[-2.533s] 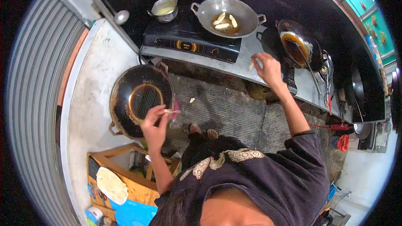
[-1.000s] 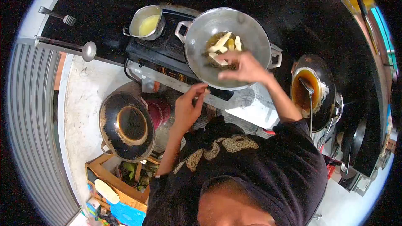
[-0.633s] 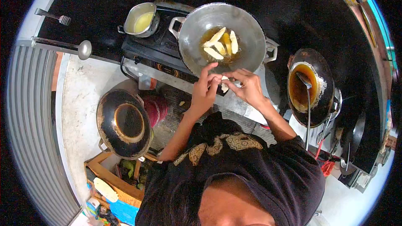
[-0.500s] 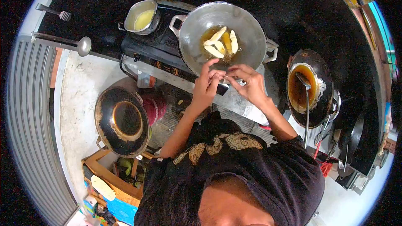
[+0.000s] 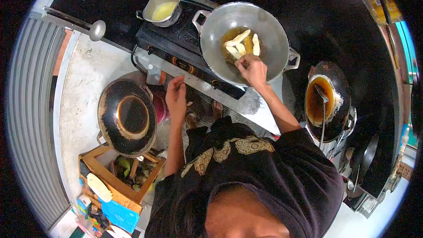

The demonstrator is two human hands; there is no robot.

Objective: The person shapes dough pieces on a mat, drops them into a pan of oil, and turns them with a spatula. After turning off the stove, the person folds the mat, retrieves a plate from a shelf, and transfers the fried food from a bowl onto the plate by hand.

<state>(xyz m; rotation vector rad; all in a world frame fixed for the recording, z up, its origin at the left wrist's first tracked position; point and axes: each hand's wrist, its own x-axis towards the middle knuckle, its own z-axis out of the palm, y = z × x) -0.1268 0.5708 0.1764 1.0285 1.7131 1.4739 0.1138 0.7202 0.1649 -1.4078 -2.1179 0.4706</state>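
Observation:
A large silver wok (image 5: 273,39) stands on the black stove, with several pale elongated pieces (image 5: 238,38) lying in yellow oil at its bottom. Over the wok's near side is my right hand (image 5: 253,69), its fingers pinched together close to the lowest pieces; what they hold, if anything, is hidden. My left hand (image 5: 176,98) hovers in front of the stove, left of the wok, fingers loosely curled and touching nothing that I can make out.
At the stove's left stands a small pot (image 5: 150,6) of yellow liquid. A dark pan (image 5: 105,114) is at the left. On the right, another dark pan (image 5: 337,70) holds brown oil and a spoon (image 5: 324,117). A ladle (image 5: 97,30) lies upper left.
My hands were together at the wok's near edge and have parted. The right moved forward over the wok; the left moved left and back. The whole view has shifted slightly.

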